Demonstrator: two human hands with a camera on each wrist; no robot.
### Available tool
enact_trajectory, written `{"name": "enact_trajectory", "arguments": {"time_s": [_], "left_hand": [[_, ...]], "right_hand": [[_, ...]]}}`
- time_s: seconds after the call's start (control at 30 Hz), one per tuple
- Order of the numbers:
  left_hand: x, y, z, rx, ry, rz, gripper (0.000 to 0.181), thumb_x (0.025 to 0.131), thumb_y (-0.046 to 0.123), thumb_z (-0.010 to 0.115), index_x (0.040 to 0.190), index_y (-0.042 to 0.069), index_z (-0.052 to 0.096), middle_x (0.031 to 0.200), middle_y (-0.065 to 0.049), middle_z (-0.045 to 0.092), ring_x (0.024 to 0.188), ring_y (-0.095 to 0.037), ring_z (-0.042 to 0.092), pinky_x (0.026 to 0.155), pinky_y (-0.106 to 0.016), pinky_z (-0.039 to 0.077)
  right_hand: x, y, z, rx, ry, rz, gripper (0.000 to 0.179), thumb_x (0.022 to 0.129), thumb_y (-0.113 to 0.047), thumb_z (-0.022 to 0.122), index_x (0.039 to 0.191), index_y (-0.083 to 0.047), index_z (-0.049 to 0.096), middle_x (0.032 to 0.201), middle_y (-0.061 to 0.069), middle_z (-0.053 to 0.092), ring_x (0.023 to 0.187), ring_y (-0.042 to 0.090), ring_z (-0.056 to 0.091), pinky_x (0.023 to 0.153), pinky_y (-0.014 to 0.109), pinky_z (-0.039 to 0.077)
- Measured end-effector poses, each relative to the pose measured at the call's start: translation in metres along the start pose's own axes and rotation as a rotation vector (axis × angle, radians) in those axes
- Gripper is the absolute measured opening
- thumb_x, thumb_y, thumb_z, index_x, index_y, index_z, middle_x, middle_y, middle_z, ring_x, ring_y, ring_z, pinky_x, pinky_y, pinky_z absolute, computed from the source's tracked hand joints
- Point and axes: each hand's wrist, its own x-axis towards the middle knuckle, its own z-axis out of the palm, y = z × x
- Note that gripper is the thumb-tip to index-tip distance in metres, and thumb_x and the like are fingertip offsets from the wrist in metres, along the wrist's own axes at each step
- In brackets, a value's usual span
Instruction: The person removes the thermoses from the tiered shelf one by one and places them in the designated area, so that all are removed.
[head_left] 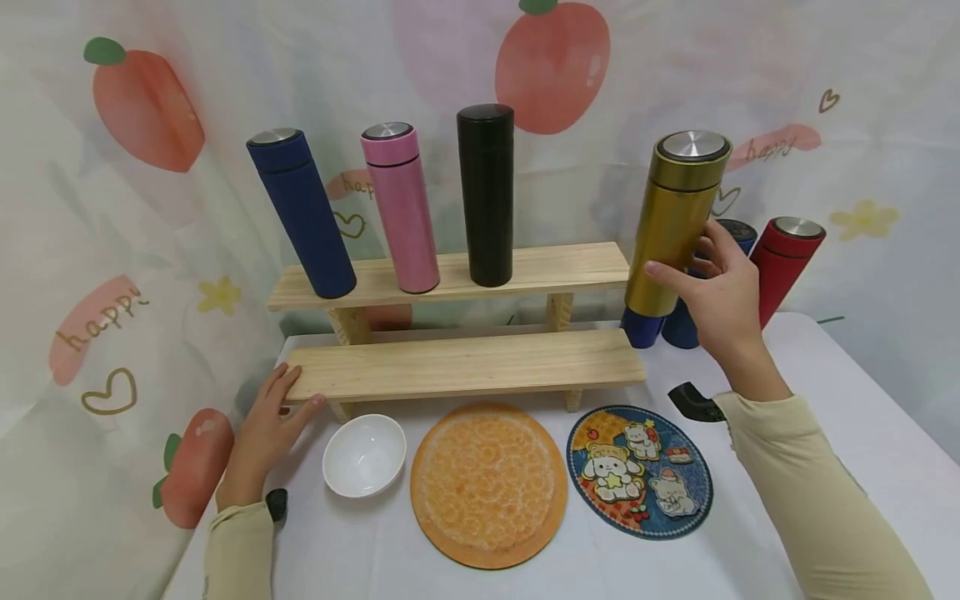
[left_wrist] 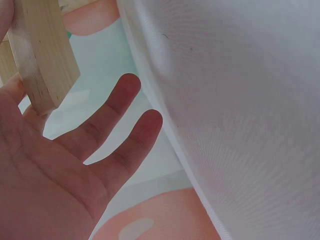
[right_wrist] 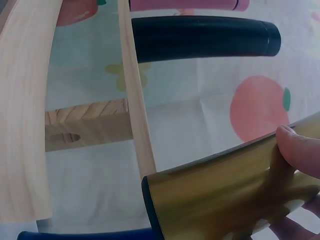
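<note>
My right hand (head_left: 723,304) holds a gold thermos bottle (head_left: 678,208) with a silver lid top. The bottle is tilted a little, just off the right end of the upper shelf, and its base overlaps a blue bottle (head_left: 642,327) behind it. In the right wrist view my thumb lies along the gold thermos (right_wrist: 225,195). My left hand (head_left: 262,433) grips the left end of the lower plank of a two-tier wooden shelf (head_left: 465,362). The left wrist view shows two of its fingers (left_wrist: 142,132) stretched out beyond the wooden end (left_wrist: 42,60).
A navy bottle (head_left: 303,217), a pink bottle (head_left: 400,208) and a black bottle (head_left: 486,200) stand on the upper plank. Behind my right hand are another blue bottle (head_left: 678,327) and a red bottle (head_left: 783,267). In front lie a white bowl (head_left: 364,457), an orange round mat (head_left: 489,487) and a cartoon mat (head_left: 640,472).
</note>
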Motion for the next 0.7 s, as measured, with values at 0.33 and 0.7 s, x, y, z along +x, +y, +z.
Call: {"name": "enact_trajectory", "arguments": {"time_s": [0.33,0.7], "left_hand": [[-0.002,0.000,0.000,-0.001,0.005,0.004,0.090,0.106,0.054,0.064,0.169,0.003,0.026,0.176,-0.023,0.010,0.151,-0.051,0.032,0.116,-0.063,0.041],[-0.001,-0.002,0.001,0.005,0.009,0.007,0.091,0.105,0.056,0.064,0.169,0.003,0.026,0.176,-0.023,0.010,0.150,-0.050,0.035,0.115,-0.062,0.043]], "right_hand": [[-0.005,0.017,-0.009,0.013,0.022,0.074,0.075,0.101,-0.026,0.078,0.166,-0.036,0.041,0.165,0.010,0.045,0.147,0.040,0.046,0.121,0.058,0.038],[-0.008,0.038,-0.014,0.021,0.027,0.100,0.076,0.102,-0.026,0.077,0.167,-0.034,0.039,0.165,0.012,0.045,0.147,0.041,0.046,0.121,0.056,0.038]]}}
